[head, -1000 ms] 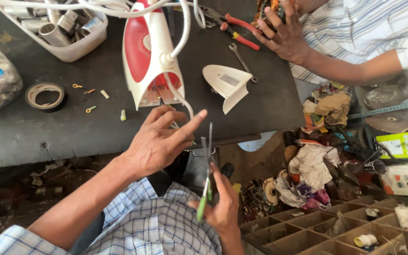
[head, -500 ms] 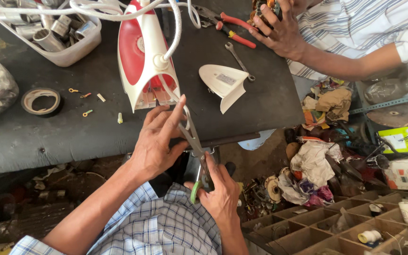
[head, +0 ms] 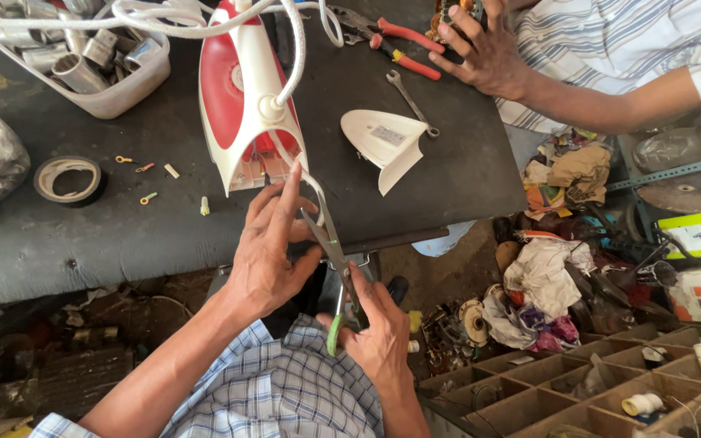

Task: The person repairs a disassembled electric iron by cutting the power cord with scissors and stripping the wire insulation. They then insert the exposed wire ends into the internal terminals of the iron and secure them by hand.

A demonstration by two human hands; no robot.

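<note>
A red and white clothes iron (head: 241, 97) lies on the dark table (head: 83, 235), its open rear end toward me, with a white cord (head: 294, 49) running off its back. My left hand (head: 273, 243) rests at the iron's rear, fingers pinching a thin white wire beside the blades. My right hand (head: 379, 337) grips green-handled scissors (head: 336, 259), whose blades point up at that wire near my left fingertips. The iron's white back cover (head: 387, 146) lies apart to the right.
Another person's hand (head: 488, 53) rests at the table's far right by red-handled pliers (head: 399, 45) and a spanner (head: 411, 101). A tub of metal parts (head: 91, 65) and a tape roll (head: 66, 178) sit left. Small terminals lie loose. Cluttered floor and compartment tray at right.
My left hand has moved up to the iron's rear and closed on the wire. My right hand raised the scissors and tilted their blades toward it. The view shifted closer.
</note>
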